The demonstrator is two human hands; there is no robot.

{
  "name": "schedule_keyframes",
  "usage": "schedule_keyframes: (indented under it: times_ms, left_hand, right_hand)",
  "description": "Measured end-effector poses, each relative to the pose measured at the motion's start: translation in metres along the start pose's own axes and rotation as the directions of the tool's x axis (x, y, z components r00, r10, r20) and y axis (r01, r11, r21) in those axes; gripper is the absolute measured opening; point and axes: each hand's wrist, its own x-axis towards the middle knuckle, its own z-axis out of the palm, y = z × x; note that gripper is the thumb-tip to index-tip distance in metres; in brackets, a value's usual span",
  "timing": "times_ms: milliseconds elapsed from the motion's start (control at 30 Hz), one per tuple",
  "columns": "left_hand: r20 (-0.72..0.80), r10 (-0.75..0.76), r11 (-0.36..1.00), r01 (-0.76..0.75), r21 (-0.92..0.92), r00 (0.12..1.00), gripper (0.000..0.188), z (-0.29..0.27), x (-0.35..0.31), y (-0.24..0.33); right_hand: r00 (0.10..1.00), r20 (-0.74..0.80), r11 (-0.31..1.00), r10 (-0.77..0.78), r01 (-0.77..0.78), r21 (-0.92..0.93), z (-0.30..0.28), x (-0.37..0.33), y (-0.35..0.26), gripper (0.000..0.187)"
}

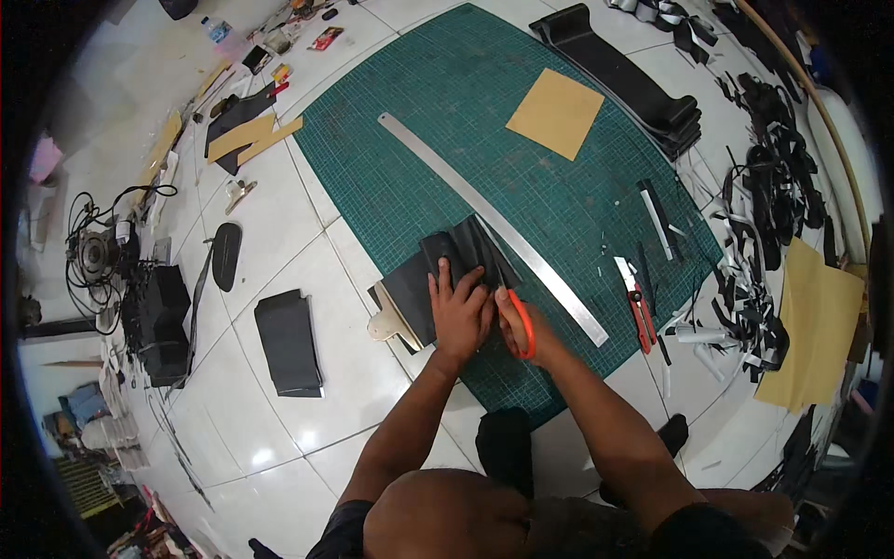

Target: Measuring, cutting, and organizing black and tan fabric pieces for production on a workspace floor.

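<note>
Black sheet material (408,287), looking like leather or vinyl, lies folded on the near left part of a green cutting mat (372,168). My left hand (460,312) presses down on it, fingers spread. Orange-handled scissors (527,331) are in my right hand (514,319), closed around the handles; the blades reach the right edge of the black material, and how far they are apart cannot be made out. A metal bulldog clip (393,323) grips the material's left end. Beyond both hands, a long steel ruler (494,224) lies diagonally across the mat.
A tan square card (555,114) and a red utility knife (641,312) rest on the mat. Long black strips (619,79) lie at its far right edge. Black pieces (289,345) are stacked on the tiles at left. Offcuts (759,205) pile up along the right.
</note>
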Motion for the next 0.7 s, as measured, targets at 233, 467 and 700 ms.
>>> schedule_keyframes:
  times_ms: [233, 467, 700]
  left_hand:
    - [-0.013, 0.004, 1.000, -0.004, 0.001, 1.000, 0.014, -0.002, -0.002, -0.002]
    - [-0.016, -0.015, 1.000, 0.015, -0.025, 1.000, 0.013, 0.002, -0.001, 0.000]
    - [-0.023, -0.005, 1.000, 0.004, -0.017, 1.000, 0.013, 0.000, -0.003, -0.005]
  right_hand:
    - [0.995, 0.009, 0.995, 0.100, -0.100, 0.005, -0.001, -0.005, -0.016, 0.077]
    - [0.998, -0.007, 0.998, 0.060, -0.060, 0.025, -0.001, 0.013, -0.025, 0.074]
    - [0.997, -0.026, 0.990, 0.072, -0.068, 0.126, 0.005, 0.004, -0.037, 0.069]
